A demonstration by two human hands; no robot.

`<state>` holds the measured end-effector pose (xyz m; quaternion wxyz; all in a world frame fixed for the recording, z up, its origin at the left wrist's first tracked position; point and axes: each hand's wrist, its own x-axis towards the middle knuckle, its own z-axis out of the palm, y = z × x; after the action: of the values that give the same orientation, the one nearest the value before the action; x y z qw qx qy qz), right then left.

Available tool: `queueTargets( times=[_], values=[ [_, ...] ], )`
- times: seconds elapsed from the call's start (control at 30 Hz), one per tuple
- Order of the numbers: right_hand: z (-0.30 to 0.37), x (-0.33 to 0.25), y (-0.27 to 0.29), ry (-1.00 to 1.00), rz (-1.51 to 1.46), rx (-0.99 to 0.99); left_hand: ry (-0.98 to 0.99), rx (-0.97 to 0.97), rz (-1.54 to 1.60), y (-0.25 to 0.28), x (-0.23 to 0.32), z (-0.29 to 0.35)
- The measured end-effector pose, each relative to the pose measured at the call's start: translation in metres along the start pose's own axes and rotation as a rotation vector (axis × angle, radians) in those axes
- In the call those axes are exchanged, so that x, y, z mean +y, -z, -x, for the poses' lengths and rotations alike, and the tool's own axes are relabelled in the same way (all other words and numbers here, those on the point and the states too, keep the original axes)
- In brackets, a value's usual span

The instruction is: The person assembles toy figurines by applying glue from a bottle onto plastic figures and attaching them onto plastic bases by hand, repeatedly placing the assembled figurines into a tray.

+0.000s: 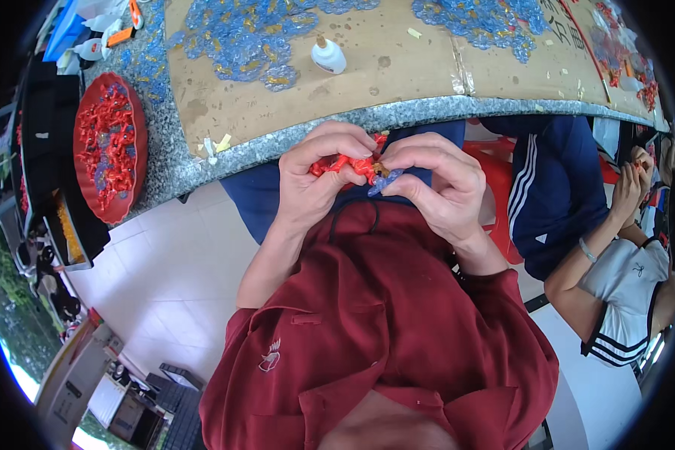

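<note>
Both my hands meet in front of me, just off the near edge of the table. My left hand is closed around a small red plastic figure. With thumb and forefinger, my right hand pinches a small translucent blue plastic piece with a brownish-gold part on it. The blue piece touches the red one between my fingertips; my fingers hide how they fit together. Beyond my hands, a small white glue bottle with a brownish tip stands on the cardboard.
Cardboard covers the granite tabletop, with piles of blue pieces on it. At left stands a red dish of red pieces, near black bins. A co-worker sits at right, hands raised.
</note>
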<state>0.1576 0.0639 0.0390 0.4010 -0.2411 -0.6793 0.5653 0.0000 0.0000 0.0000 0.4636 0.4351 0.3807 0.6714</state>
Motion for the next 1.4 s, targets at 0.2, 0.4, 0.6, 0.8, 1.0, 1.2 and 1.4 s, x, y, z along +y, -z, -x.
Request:
queueTargets(
  times=[0.2, 0.4, 0.6, 0.8, 1.0, 1.2, 1.4],
  values=[
    [-0.001, 0.001, 0.003, 0.182, 0.152, -0.016, -0.006, -0.051, 0.053, 0.004, -0.002, -0.002],
    [-0.001, 0.01, 0.003, 0.26, 0.103, -0.042, 0.034, -0.144, -0.013, 0.007, 0.011, -0.008],
    [0.0, 0.011, 0.0, 0.344, 0.112, -0.037, -0.01, -0.133, 0.047, 0.004, 0.003, -0.004],
    [0.002, 0.008, -0.003, 0.27, 0.124, -0.035, -0.216, -0.21, -0.076, 0.016, -0.003, -0.005],
    [0.001, 0.006, -0.004, 0.407, 0.169, -0.049, -0.057, -0.146, 0.153, 0.007, -0.009, -0.002],
    [0.005, 0.01, -0.004, 0.328, 0.218, -0.042, -0.009, -0.177, -0.031, 0.018, 0.003, -0.003],
    [0.004, 0.01, -0.004, 0.438, 0.277, -0.049, -0.039, -0.169, -0.028, 0.016, -0.003, -0.002]
  ],
)
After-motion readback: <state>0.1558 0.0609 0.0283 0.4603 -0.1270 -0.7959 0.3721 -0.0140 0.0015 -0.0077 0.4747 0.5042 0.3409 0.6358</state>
